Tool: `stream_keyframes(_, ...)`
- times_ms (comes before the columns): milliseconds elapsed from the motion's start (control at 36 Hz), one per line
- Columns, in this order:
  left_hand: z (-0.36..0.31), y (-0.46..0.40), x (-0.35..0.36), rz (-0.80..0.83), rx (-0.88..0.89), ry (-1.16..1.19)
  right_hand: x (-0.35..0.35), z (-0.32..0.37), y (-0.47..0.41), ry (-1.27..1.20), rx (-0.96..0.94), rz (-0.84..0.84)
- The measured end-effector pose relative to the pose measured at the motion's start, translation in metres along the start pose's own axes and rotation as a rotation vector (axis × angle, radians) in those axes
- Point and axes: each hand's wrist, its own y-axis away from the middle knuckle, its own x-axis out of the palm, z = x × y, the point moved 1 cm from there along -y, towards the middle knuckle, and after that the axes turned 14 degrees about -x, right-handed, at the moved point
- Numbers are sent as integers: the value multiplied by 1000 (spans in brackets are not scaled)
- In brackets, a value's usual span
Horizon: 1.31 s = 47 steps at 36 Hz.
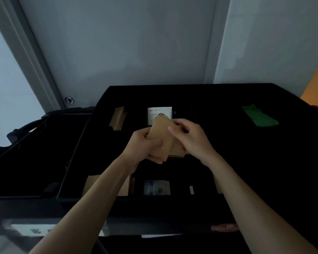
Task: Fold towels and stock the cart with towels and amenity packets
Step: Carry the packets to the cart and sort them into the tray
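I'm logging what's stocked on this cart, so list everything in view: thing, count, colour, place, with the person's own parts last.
Tray: one, black, divided into compartments, on the cart top.
Held packets: small stack, exact count unclear, tan, above the tray's middle.
Far packets: a few, tan, far-left compartment.
Near packets: a few, tan, near-left compartment, partly behind the left forearm.
White packet: one, white, far-middle compartment.
Pale packets: count unclear, whitish, near-middle compartment.
Cloth: one, green, on the black surface, far right.
Bag: one, black, left of the tray.
Door: one, grey, behind the cart.
Left hand: one, grips the held packets.
Right hand: one, pinches the held packets.
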Motion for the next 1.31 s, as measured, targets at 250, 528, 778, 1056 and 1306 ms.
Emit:
stream_keyframes(250, 1, -53, -1, -307, 142, -55, -6, -30, -30, 401, -49, -1)
stream_keyframes(528, 17, -74, 0, -440, 321, -356, 10, -36, -24, 544, -125, 61)
stream_keyframes(778, 9, -80, 7, -531, 379, -356, 11, -34, -29, 616, -151, -5)
stream_keyframes(1056, 13, -74, 8, -473, 312, -399, 15, -25, -21, 650, -67, 41)
stream_keyframes(1306, 9, -71, 3, -409, 110, -417, 3, -20, -29, 586, 72, 364)
